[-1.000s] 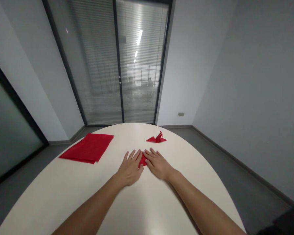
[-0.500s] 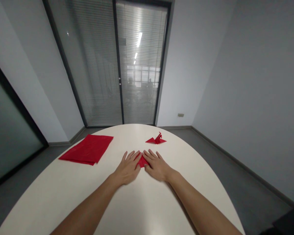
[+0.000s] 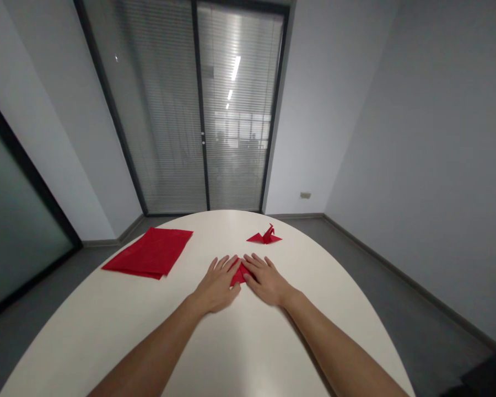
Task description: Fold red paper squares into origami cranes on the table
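Observation:
A small folded piece of red paper (image 3: 240,273) lies flat on the white table, partly covered by both hands. My left hand (image 3: 219,284) rests on its left side, fingers spread and pointing away from me. From the other side my right hand (image 3: 267,280) presses on the paper, its fingers stretched out and the thumb near the paper's middle. Beyond the right hand stands a red origami crane (image 3: 267,236) with its wings out. Farther left lies a stack of red paper sheets (image 3: 152,252), its edges slightly uneven.
The round white table (image 3: 107,331) carries everything. Past its far edge stand a glass door with blinds (image 3: 240,165) and a grey wall with a socket plate (image 3: 305,195). Something dark (image 3: 488,375) shows at the lower right corner.
My left thumb has slid down toward the paper's near edge, and the right thumb has moved slightly up. More of the folded red paper shows between the hands.

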`<action>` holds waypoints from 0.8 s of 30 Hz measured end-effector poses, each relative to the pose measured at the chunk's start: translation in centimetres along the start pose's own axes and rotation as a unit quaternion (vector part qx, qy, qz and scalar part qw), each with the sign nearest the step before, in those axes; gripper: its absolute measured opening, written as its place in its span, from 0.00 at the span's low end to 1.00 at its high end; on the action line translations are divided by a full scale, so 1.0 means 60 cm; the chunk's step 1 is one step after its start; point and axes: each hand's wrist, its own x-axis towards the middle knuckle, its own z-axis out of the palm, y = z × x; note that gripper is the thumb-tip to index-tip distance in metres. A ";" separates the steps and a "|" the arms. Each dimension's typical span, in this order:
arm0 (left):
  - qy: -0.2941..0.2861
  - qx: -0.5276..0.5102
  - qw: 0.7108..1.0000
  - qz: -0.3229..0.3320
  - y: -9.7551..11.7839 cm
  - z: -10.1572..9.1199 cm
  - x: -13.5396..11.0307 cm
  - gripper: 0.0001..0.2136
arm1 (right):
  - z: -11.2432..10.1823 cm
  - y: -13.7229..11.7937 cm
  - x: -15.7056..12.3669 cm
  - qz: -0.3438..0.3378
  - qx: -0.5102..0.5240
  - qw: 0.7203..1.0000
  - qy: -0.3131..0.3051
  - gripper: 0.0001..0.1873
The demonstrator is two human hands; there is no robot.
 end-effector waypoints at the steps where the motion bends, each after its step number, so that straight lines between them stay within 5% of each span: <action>1: -0.002 0.001 1.000 0.000 0.000 0.000 0.000 0.31 | 0.000 -0.001 0.000 0.002 0.002 1.000 0.002 0.31; 10: -0.001 0.002 1.000 0.004 -0.001 -0.003 0.000 0.29 | -0.002 0.002 0.004 0.007 0.010 1.000 -0.011 0.30; 24: 0.023 -0.002 1.000 0.004 -0.006 0.007 0.006 0.26 | -0.005 0.002 -0.003 -0.047 0.010 0.997 0.053 0.32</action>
